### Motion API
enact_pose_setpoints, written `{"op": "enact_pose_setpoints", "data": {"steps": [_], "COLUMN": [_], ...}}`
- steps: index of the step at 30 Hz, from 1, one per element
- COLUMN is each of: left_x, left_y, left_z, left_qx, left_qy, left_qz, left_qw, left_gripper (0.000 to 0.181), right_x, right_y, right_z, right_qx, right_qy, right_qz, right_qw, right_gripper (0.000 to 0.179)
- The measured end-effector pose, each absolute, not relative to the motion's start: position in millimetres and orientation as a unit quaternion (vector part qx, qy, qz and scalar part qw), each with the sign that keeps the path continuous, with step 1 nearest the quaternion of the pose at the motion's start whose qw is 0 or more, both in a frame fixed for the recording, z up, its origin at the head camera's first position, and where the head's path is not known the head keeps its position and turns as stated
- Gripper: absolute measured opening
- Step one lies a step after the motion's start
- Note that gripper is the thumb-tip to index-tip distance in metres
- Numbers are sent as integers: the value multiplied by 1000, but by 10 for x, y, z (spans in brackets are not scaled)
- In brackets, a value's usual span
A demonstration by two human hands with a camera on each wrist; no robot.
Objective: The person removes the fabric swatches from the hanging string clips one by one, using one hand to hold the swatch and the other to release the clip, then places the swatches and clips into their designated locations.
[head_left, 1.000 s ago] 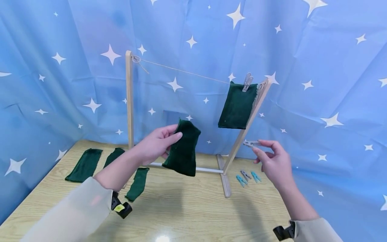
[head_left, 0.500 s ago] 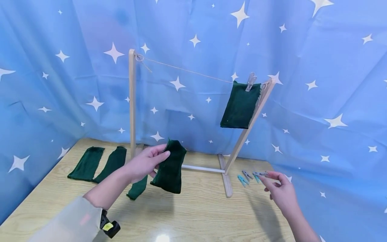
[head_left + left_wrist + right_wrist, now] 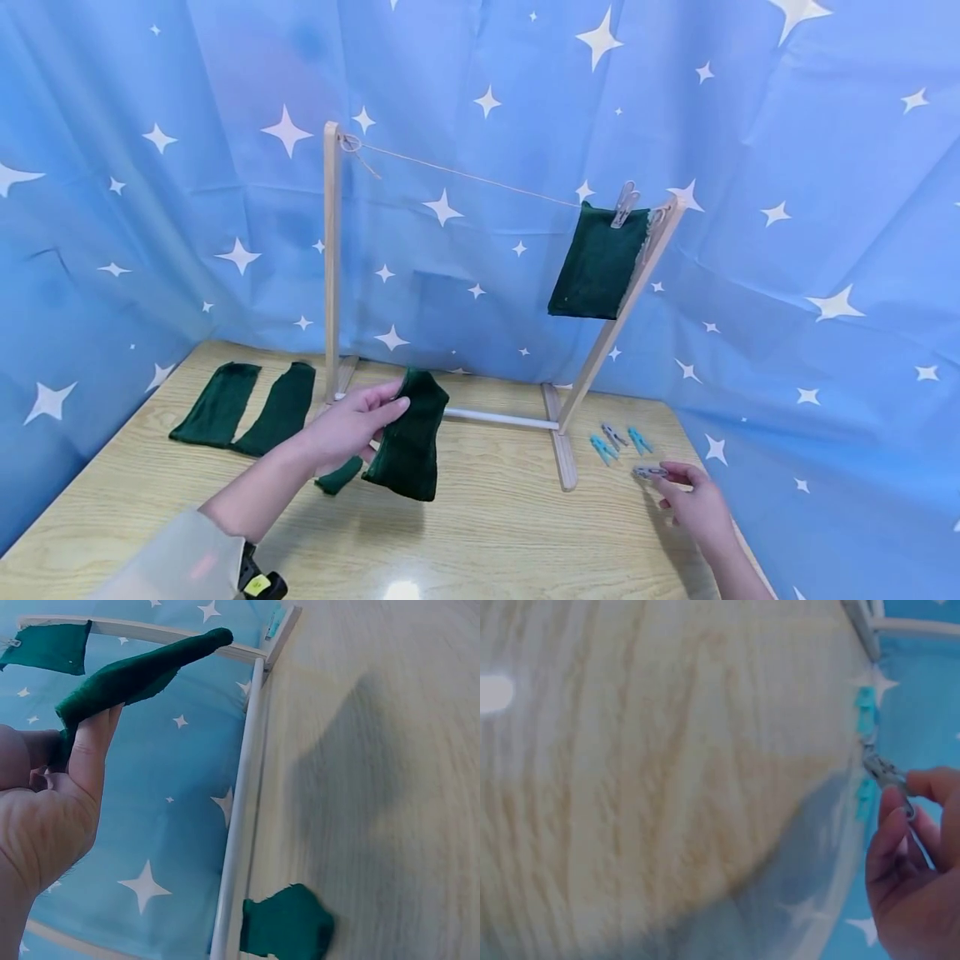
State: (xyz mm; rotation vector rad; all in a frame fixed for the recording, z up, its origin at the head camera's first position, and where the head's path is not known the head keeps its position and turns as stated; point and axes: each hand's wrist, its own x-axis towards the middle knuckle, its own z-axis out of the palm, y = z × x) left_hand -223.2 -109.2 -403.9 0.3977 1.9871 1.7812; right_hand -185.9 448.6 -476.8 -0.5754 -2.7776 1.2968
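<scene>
My left hand (image 3: 348, 429) pinches a dark green cloth (image 3: 411, 437) between thumb and fingers, and the cloth hangs above the table. At the right, my right hand (image 3: 693, 500) holds a grey clothespin (image 3: 649, 472) by its end, low near the tabletop; the right wrist view shows this clothespin (image 3: 885, 771) between thumb and fingers. Just beyond it lie two teal clothespins (image 3: 603, 450) and a grey one (image 3: 614, 436). Another green cloth (image 3: 598, 265) hangs at the right end of the string (image 3: 465, 174), fixed by a light clothespin (image 3: 624, 205).
A wooden frame with a left post (image 3: 332, 258), a slanted right post (image 3: 618, 317) and a white bottom bar (image 3: 498, 418) stands on the table (image 3: 510, 533). Green cloths (image 3: 217, 406) lie at the left, one partly behind my left hand. A blue starry curtain (image 3: 480, 83) hangs behind.
My right hand has moved down from beside the right post to near the tabletop, still holding the clothespin. My left hand has lowered the green cloth and shifted left.
</scene>
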Motion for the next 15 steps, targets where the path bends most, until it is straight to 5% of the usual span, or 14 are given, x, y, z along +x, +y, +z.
{"op": "enact_pose_setpoints", "data": {"steps": [15], "left_x": [-2233], "left_y": [-1162], "left_z": [-4266], "left_qx": [129], "left_qy": [713], "left_qz": [654], "left_qw": [217], "left_gripper": [73], "right_x": [-2064], "right_y": [4568], "right_z": [-5041], "right_qx": [-192], "right_qy": [-918], "right_qz": [347], "right_qw": [22], "right_gripper": [58]}}
